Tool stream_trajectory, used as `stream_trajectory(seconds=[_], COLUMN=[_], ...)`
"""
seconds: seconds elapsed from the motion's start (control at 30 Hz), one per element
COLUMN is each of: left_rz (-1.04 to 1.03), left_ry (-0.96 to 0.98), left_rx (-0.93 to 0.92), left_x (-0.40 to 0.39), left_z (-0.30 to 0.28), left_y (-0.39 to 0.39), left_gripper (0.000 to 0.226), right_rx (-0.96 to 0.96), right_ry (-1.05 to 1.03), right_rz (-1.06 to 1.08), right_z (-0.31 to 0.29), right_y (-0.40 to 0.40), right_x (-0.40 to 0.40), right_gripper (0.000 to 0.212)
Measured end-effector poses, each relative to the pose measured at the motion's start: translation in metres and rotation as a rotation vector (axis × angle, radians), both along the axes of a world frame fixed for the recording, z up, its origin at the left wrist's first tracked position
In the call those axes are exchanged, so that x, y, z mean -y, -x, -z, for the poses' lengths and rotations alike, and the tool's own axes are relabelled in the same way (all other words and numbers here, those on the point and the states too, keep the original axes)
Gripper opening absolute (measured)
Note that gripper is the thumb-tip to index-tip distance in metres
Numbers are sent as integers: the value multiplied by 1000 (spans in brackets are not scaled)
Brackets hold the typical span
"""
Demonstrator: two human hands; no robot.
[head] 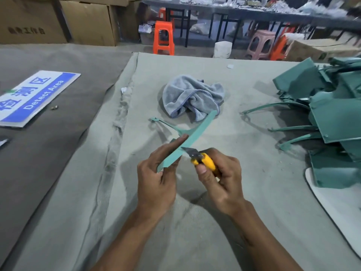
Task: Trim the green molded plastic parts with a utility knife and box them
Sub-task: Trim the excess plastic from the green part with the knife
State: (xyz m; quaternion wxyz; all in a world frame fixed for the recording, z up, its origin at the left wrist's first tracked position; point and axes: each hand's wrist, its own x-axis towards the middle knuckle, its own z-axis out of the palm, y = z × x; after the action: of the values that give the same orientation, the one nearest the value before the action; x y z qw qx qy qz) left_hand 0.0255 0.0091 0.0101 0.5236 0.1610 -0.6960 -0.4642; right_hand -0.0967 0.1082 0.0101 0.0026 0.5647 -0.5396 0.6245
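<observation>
At frame centre, the left hand grips a flat teal-green moulded plastic strip with a thin side runner, held above the grey cloth-covered table. The right hand grips a yellow-handled utility knife, blade touching the strip's edge. A pile of green moulded parts crowds the right edge; a crumpled grey towel lies beyond.

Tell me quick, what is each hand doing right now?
Left hand: fingers grip the green plastic part.
Right hand: fingers curl round the yellow utility knife, blade against the part.
</observation>
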Motion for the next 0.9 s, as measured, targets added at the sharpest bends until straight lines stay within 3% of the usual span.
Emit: stream_trajectory(seconds=[0.07,0.17,0.23,0.37,0.43,0.53,0.6,0.67,0.73,0.9], left_rz=[-9,-55,-37,19,18,77,102,123,123,46], left_ry=[-4,37,54,68,80,88,123,185,245,342], left_rx=[2,-4,-7,43,52,33,64,96,137,266], left_x=[2,6,7,7,9,15,15,12,11,20], left_z=[-1,-4,-3,4,6,9,8,4,-1,-2], left_y=[-1,-2,-3,-1,0,-2,-2,-1,-1,-7], left_gripper=[21,33,35,50,51,54,45,29,28,33], right_rx=[59,365,448,301,435,833,1033,1093,1065,1160], right_ry=[-36,-84,-57,28,-27,-98,-57,-75,-156,-200], right_rz=[48,288,364,91,88,201,77,-153,-263,-173], right_z=[2,4,5,3,-3,-9,-14,-20,-26,-32], right_y=[1,8,16,11,8,14,19,20,19,27], right_x=[6,13,8,0,6,11,5,-1,-2,-7], right_gripper=[36,35,33,33,34,36,41,53,60,37])
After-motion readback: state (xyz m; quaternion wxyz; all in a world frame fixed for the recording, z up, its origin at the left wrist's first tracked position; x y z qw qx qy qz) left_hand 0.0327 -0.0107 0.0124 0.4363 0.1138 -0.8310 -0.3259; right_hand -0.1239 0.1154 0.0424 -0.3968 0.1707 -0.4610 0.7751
